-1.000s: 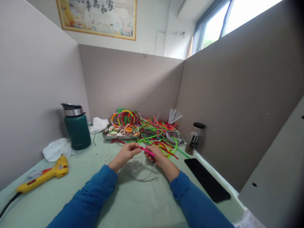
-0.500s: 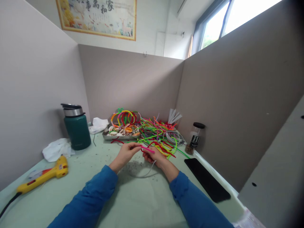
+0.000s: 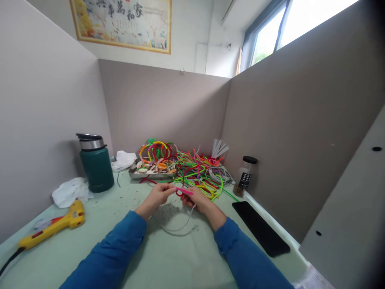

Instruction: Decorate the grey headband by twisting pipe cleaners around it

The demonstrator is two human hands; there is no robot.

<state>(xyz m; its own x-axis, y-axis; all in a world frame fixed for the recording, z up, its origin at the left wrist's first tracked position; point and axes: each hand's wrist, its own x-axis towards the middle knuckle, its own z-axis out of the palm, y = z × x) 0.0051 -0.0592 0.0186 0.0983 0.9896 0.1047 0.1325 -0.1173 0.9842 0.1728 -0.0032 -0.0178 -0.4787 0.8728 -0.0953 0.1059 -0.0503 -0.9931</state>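
Near the middle of the table, my left hand (image 3: 159, 196) pinches the left end of a bright pink fuzzy stem (image 3: 185, 191). My right hand (image 3: 195, 197) has its fingers closed round the same pink stem, close beside the left. A dark red fuzzy stem (image 3: 183, 176) loops up and around between the two hands. From under my right hand a thin grey wire (image 3: 180, 233) curves down over the table. A loose pile of coloured stems (image 3: 201, 168) lies just behind the hands.
A metal tray (image 3: 152, 176) of shells stands at the back, with coloured stem rings above it. On the left are a green bottle (image 3: 96, 168), crumpled tissues (image 3: 72, 192) and a yellow glue gun (image 3: 54, 228). On the right are a black-lidded jar (image 3: 245, 176) and a black flat object (image 3: 261, 228).
My left hand has shifted slightly left. The red stem now stands up in a loop behind the hands, and the grey wire's curve hangs lower and wider.
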